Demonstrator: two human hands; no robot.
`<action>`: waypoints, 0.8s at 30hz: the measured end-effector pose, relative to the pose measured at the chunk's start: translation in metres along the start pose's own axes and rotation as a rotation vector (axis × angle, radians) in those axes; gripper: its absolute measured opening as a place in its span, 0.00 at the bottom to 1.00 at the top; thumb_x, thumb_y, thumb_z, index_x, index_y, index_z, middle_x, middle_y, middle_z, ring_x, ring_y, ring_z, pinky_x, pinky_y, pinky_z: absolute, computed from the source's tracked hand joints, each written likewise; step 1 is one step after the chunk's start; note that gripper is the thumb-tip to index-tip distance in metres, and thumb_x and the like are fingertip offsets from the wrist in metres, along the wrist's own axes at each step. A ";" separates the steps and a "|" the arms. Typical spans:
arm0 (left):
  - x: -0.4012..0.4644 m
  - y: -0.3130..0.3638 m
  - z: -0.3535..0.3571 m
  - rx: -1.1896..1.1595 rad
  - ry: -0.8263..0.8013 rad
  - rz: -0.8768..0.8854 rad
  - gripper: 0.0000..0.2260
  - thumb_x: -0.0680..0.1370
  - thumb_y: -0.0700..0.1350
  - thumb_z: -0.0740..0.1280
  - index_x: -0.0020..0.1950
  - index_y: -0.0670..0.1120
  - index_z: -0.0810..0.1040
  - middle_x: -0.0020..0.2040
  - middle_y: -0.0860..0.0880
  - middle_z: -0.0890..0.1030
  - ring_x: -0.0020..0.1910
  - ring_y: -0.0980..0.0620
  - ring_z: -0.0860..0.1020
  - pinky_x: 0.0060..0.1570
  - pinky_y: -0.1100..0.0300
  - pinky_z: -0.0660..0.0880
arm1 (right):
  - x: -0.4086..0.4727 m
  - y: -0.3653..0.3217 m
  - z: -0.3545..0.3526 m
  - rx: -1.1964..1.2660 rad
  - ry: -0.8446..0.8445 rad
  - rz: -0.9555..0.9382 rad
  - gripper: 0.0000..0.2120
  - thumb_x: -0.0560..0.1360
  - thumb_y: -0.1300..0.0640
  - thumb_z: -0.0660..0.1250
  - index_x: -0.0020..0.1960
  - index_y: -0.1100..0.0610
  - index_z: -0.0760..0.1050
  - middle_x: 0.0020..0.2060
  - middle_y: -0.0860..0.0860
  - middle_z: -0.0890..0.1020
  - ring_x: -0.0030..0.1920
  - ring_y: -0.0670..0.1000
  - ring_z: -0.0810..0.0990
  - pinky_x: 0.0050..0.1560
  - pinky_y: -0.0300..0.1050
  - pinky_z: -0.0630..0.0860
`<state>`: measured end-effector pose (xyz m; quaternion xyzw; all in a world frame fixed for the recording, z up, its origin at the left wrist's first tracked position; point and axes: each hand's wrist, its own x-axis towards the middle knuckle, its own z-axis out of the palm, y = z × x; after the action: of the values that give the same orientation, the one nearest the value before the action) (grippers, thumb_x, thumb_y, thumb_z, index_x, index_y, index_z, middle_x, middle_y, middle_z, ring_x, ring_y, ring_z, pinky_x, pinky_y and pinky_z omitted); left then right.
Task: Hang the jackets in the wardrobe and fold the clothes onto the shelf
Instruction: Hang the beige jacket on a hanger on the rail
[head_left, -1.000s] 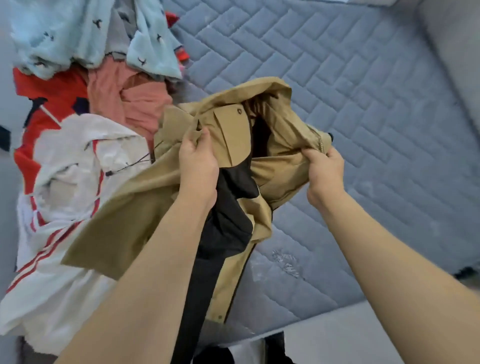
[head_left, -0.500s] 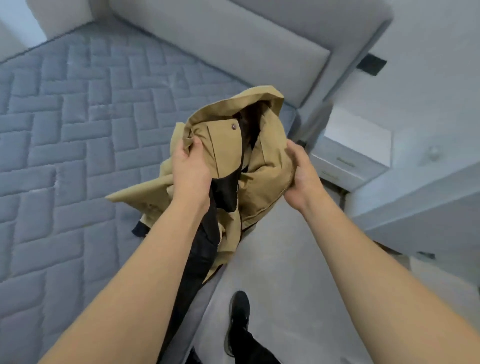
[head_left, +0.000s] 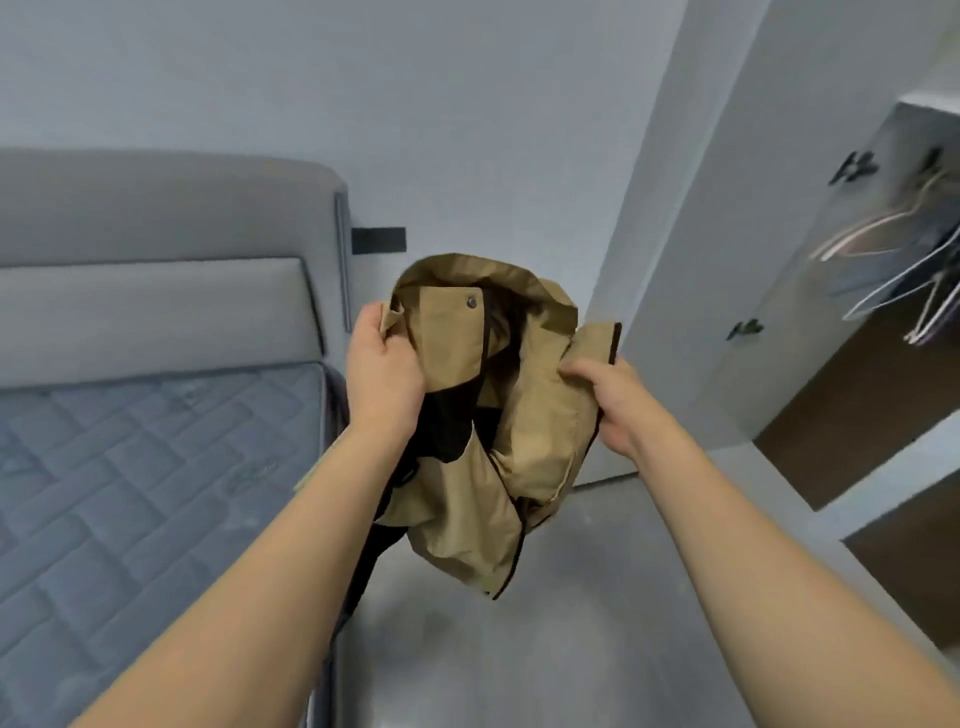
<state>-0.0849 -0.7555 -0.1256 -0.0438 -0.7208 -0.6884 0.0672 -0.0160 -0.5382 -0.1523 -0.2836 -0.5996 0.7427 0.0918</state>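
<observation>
A tan jacket (head_left: 493, 415) with black lining is held up in the centre of the frame, clear of the floor (head_left: 597, 649). It is gripped near the collar by the left hand (head_left: 384, 374), whose fingers are curled round a fold of cloth, and pinched at the front edge by the right hand (head_left: 608, 400). It appears to be held by the shoulders so that the collar is kept open and uppermost, which would suit slipping a hanger in. The open wardrobe (head_left: 831, 338) lies at the right of the frame, with empty hangers (head_left: 893, 244) seen on its rail; the jacket is not yet inside it. The bed (head_left: 156, 467) lies at the left. A snap button (head_left: 471, 301) is visible on the collar flap. No brand, label or writing can be read.
</observation>
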 end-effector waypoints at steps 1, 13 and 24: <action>0.006 0.005 0.024 0.011 -0.036 0.009 0.13 0.80 0.39 0.53 0.44 0.52 0.73 0.40 0.55 0.76 0.33 0.68 0.72 0.32 0.73 0.70 | 0.007 -0.013 -0.020 -0.018 0.000 0.020 0.21 0.71 0.58 0.75 0.63 0.57 0.75 0.51 0.55 0.85 0.51 0.55 0.85 0.47 0.50 0.82; 0.094 0.005 0.275 -0.119 -0.567 -0.063 0.12 0.83 0.46 0.55 0.55 0.49 0.78 0.51 0.51 0.81 0.48 0.54 0.78 0.45 0.61 0.74 | 0.110 -0.087 -0.192 -0.224 0.620 0.002 0.21 0.81 0.45 0.60 0.64 0.60 0.74 0.56 0.58 0.80 0.55 0.59 0.79 0.61 0.56 0.76; 0.077 0.018 0.520 -0.271 -0.978 -0.409 0.10 0.85 0.47 0.57 0.56 0.54 0.78 0.55 0.51 0.82 0.55 0.52 0.79 0.55 0.56 0.77 | 0.102 -0.127 -0.353 -1.173 0.904 0.131 0.15 0.76 0.55 0.65 0.61 0.54 0.65 0.48 0.54 0.78 0.45 0.56 0.79 0.48 0.56 0.80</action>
<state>-0.1770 -0.2375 -0.1181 -0.2259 -0.5667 -0.6735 -0.4175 0.0617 -0.1601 -0.1068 -0.5993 -0.7832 0.1156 0.1186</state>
